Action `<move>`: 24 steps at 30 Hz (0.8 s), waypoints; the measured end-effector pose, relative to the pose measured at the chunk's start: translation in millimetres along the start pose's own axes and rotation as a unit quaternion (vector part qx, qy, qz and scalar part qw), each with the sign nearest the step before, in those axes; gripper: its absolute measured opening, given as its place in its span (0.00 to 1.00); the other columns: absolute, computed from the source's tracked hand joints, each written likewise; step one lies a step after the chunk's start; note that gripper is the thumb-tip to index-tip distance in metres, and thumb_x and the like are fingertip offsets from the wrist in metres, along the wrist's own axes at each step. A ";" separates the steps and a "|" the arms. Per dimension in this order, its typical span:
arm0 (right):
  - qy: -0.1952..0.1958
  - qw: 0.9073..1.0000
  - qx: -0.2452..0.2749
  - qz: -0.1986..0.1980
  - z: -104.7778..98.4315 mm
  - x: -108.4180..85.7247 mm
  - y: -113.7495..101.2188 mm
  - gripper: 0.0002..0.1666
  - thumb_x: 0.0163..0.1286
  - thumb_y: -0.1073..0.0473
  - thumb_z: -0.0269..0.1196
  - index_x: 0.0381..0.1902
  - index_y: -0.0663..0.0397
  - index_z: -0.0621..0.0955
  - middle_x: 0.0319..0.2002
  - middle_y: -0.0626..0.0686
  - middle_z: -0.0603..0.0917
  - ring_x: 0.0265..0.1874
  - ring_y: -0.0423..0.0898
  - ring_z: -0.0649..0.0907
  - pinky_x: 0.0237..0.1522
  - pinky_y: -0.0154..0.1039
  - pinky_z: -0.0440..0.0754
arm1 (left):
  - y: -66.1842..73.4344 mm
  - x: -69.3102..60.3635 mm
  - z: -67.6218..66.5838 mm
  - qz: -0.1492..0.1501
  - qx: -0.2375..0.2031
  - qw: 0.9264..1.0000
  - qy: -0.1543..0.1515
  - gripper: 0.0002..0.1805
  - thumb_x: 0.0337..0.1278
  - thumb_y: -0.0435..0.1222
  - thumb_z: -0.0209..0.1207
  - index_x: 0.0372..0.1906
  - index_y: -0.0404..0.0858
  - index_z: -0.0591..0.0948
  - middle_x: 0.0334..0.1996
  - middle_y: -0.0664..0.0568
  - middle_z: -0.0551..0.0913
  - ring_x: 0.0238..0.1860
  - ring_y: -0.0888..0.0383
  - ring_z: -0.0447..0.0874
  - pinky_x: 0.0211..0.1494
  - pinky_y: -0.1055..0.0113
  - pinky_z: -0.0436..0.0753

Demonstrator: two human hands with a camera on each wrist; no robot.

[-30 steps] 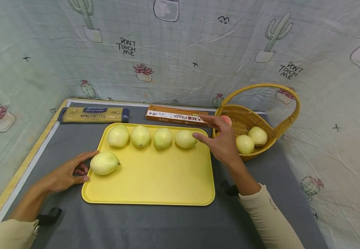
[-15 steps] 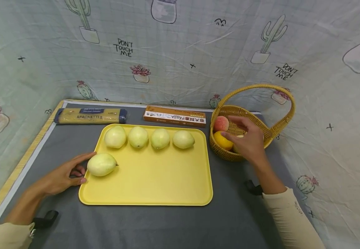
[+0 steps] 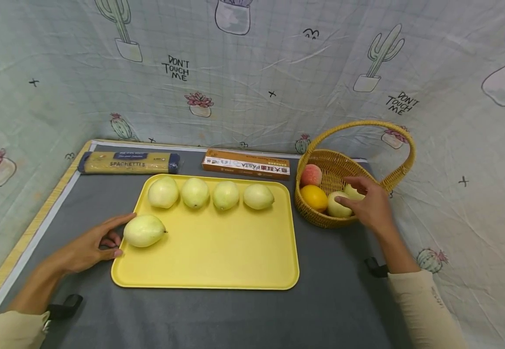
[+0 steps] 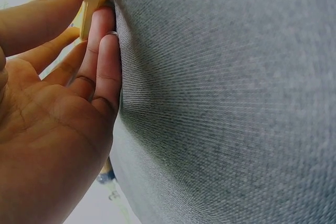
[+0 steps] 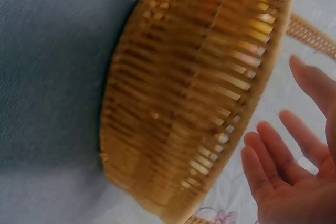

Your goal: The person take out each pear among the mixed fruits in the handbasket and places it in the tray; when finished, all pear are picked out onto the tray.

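My left hand holds the left rim of the yellow tray, thumb and fingers at its edge in the left wrist view. Just inside that rim lies an oval pale green fruit with a short stem. Several similar pale green fruits, such as one at the right end, form a row along the tray's back. Over the right side of the wicker basket is my right hand, its fingers apart and holding nothing. Its thumb is near one pale fruit; another is partly hidden behind the hand.
A peach and an orange also lie in the basket, whose tall handle arches above it. Behind the tray are a spaghetti packet and a pasta box. Patterned cloth surrounds the table.
My right hand has moved right, from beside the last fruit in the tray's row to over the basket's right side, uncovering the peach and orange. The left hand stays at the rim.
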State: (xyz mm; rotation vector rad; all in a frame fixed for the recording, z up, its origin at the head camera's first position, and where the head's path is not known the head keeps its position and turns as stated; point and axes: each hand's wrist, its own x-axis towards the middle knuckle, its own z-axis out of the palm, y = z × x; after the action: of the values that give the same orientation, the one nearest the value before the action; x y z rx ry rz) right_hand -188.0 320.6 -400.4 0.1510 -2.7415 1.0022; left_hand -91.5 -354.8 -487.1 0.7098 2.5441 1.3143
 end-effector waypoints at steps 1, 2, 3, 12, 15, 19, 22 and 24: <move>-0.009 1.000 -0.009 0.002 -0.7 0.7 3.2 0.33 0.64 0.54 0.80 0.64 0.58 0.84 0.63 0.64 0.84 0.60 0.66 0.82 0.65 0.64 0.78 | 0.2 -0.2 -0.3 0.000 0.001 1.000 0.000 0.50 0.62 0.25 0.69 0.85 0.35 0.56 0.63 0.75 0.65 0.41 0.60 0.77 0.46 0.74 0.79; -0.018 1.000 -0.021 0.004 -1.6 1.3 5.4 0.34 0.64 0.53 0.80 0.65 0.58 0.84 0.63 0.65 0.84 0.60 0.67 0.83 0.64 0.64 0.78 | 0.3 -0.5 -0.5 -0.001 0.002 1.000 -0.001 0.50 0.62 0.25 0.69 0.85 0.35 0.56 0.64 0.75 0.65 0.41 0.60 0.77 0.46 0.74 0.79; -0.028 0.999 -0.032 0.008 -2.1 1.9 7.5 0.35 0.64 0.51 0.80 0.65 0.59 0.83 0.63 0.66 0.84 0.59 0.68 0.83 0.63 0.65 0.78 | 0.3 -0.7 -0.7 -0.002 0.003 1.000 -0.001 0.50 0.62 0.25 0.69 0.85 0.35 0.56 0.64 0.76 0.64 0.41 0.60 0.77 0.46 0.74 0.79; -0.121 0.987 -0.101 0.030 0.2 10.1 13.1 0.39 0.66 0.46 0.78 0.68 0.62 0.81 0.59 0.68 0.86 0.56 0.65 0.85 0.57 0.62 0.80 | 1.4 0.2 -0.3 -0.002 0.004 1.000 -0.001 0.50 0.63 0.26 0.69 0.85 0.34 0.56 0.66 0.78 0.62 0.41 0.60 0.78 0.47 0.74 0.79; -0.134 0.985 -0.108 0.027 1.5 12.3 13.9 0.39 0.66 0.46 0.78 0.68 0.63 0.81 0.57 0.68 0.87 0.53 0.63 0.86 0.52 0.56 0.81 | 1.7 0.6 -0.2 -0.006 0.001 1.000 0.000 0.49 0.64 0.26 0.69 0.85 0.34 0.56 0.64 0.76 0.63 0.41 0.59 0.77 0.48 0.74 0.79; -0.135 0.983 -0.119 0.030 3.5 13.6 14.4 0.38 0.65 0.47 0.78 0.66 0.63 0.82 0.55 0.68 0.87 0.51 0.62 0.85 0.48 0.50 0.78 | 1.9 0.5 -0.2 -0.005 0.003 1.000 0.000 0.49 0.64 0.26 0.69 0.85 0.33 0.56 0.63 0.76 0.64 0.41 0.60 0.77 0.48 0.74 0.80; -0.131 0.983 -0.127 0.023 6.2 14.5 14.8 0.39 0.62 0.47 0.80 0.64 0.64 0.83 0.53 0.68 0.87 0.48 0.62 0.84 0.47 0.51 0.77 | 1.9 -0.1 0.0 -0.001 0.005 1.000 0.000 0.49 0.63 0.26 0.69 0.85 0.33 0.56 0.64 0.76 0.64 0.41 0.60 0.77 0.47 0.74 0.80; -0.127 0.983 -0.132 0.014 8.5 15.1 15.4 0.40 0.60 0.47 0.82 0.63 0.65 0.84 0.52 0.68 0.87 0.47 0.62 0.83 0.45 0.51 0.76 | 2.0 -0.5 0.2 0.001 0.005 1.000 0.000 0.49 0.63 0.25 0.69 0.85 0.33 0.56 0.64 0.76 0.64 0.41 0.60 0.77 0.47 0.74 0.80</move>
State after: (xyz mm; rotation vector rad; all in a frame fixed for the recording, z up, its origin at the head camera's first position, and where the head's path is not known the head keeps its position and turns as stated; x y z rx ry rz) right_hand -206.7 326.6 -412.7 0.2098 -3.0848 0.6529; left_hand -90.4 -353.9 -485.6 0.7152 2.5527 1.3033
